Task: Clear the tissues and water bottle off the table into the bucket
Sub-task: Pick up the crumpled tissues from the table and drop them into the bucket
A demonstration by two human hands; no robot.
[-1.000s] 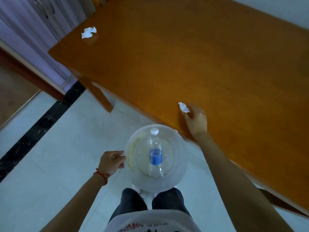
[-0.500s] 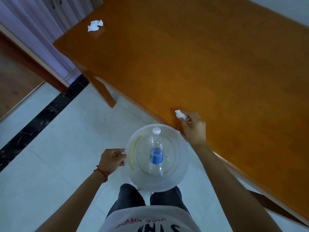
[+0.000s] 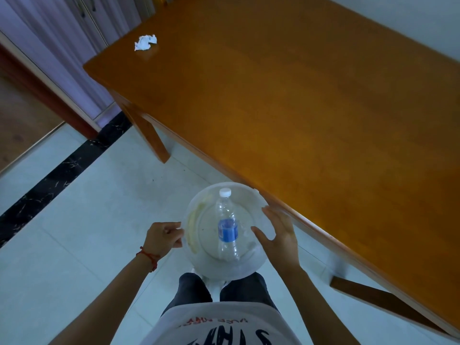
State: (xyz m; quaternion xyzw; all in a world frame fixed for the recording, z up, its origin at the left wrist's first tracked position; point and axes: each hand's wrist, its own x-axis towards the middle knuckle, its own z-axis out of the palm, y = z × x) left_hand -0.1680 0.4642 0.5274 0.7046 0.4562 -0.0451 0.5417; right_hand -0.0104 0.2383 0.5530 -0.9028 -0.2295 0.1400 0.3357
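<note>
A clear water bottle [image 3: 227, 230] with a blue label and white cap lies inside the translucent round bucket [image 3: 199, 202], which is held just below the table's near edge. My left hand [image 3: 163, 239] grips the bucket's left rim. Over the bucket's right side is my right hand [image 3: 278, 232], fingers spread and nothing in it. One crumpled white tissue [image 3: 145, 42] lies on the far left corner of the orange wooden table [image 3: 298, 108]. The small tissue I pinched before is out of sight.
Pale floor tiles with a black strip [image 3: 62, 168] stretch to the left. A table leg [image 3: 149, 135] stands ahead of the bucket, and purple curtains [image 3: 62, 46] hang behind the table's corner. My legs are directly under the bucket.
My right hand pinched the small tissue at the table edge, came back over the bucket and now spreads empty. The view shifted, so the far tissue appears closer.
</note>
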